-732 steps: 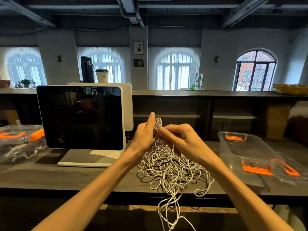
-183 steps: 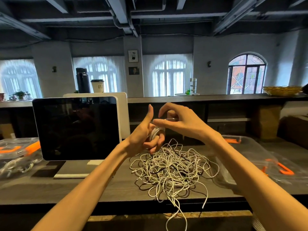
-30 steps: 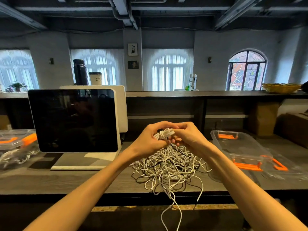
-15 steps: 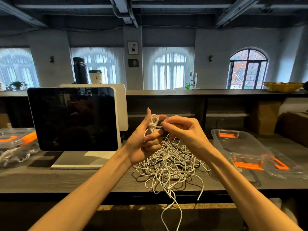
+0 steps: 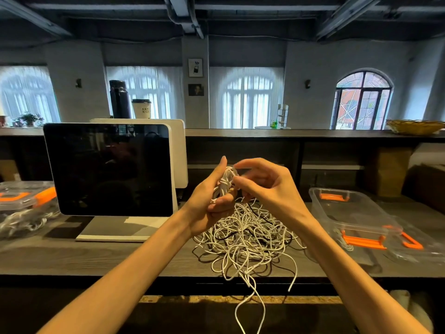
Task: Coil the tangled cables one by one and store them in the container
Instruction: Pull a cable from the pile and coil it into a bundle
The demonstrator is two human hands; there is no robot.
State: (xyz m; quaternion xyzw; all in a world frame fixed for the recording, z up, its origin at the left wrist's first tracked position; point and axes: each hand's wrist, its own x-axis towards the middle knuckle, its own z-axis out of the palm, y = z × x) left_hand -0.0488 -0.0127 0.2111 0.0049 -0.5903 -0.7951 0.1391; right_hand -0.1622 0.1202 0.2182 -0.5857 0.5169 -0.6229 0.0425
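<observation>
Since 0.5 s ago, your right hand lifted another wrap; your left hand fingers still grip the coil, right fingers pinch cable: winding continues.

Café or shop counter: point-of-sale screen, takeaway cup, arched windows.

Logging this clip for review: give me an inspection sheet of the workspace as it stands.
Surface: dark wooden counter.
Job's things: coil held above the tangled pile; open clear container at right.
Clutter: screen; lidded box at left.
Hands: left hand grips the coil; right hand pinches cable beside it.
Cables: white strands hang over the counter's front edge.
Surroundings: shelf with flask, cup, basket; arched windows.
</observation>
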